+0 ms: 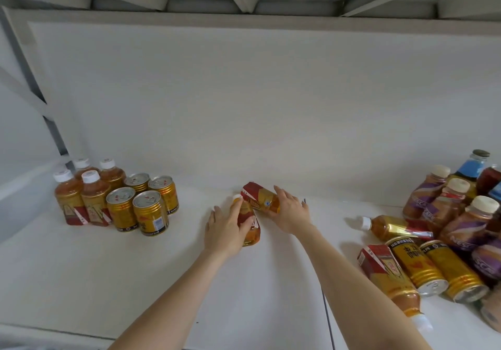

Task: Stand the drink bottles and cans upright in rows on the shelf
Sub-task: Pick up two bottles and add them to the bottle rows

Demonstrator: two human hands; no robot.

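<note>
Two amber tea bottles lie on their sides at the middle of the white shelf [162, 282]. My left hand [226, 227] is wrapped around the nearer tea bottle [250, 234], whose white cap points away from me. My right hand [291, 210] rests on the farther tea bottle [261, 196] with its red and gold label. At the left, several tea bottles [93, 198] and gold cans [147, 212] stand upright in rows.
A jumbled pile at the right holds a lying tea bottle [390, 227], lying gold cans [414, 265], purple-labelled coffee bottles [463, 227] and a blue bottle [471, 168]. One tea bottle [390, 282] lies with its cap toward the shelf's front edge. The white back wall [257, 105] closes the shelf behind.
</note>
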